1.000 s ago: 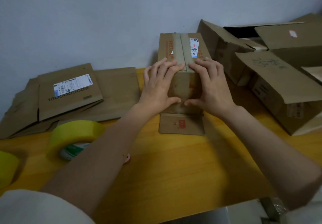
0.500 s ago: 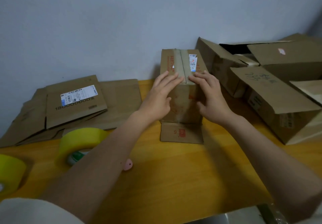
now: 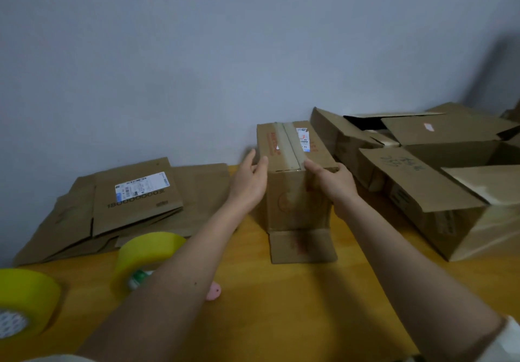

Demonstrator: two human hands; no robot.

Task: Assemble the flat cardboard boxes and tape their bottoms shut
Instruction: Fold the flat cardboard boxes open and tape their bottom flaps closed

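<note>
A small cardboard box [image 3: 292,204] stands on the yellow table [image 3: 281,311] against the wall, its upper face closed with a strip of clear tape [image 3: 291,147]. One lower flap lies flat on the table in front of it. My left hand [image 3: 249,183] presses against the box's left side with fingers straight. My right hand [image 3: 334,181] lies on the box's upper right front corner, fingers reaching onto the top edge. A stack of flat cardboard boxes [image 3: 135,201] lies to the left.
Two yellow tape rolls sit at the front left: a tape roll [image 3: 146,249] by my left forearm and a second roll [image 3: 25,299] at the edge. A small pink object [image 3: 213,291] peeks from under my arm. Assembled open boxes [image 3: 422,190] crowd the right side.
Both hands have slid apart from the middle of the box's top edge to its left and right sides. The view has tilted up, so the box sits lower in the frame.
</note>
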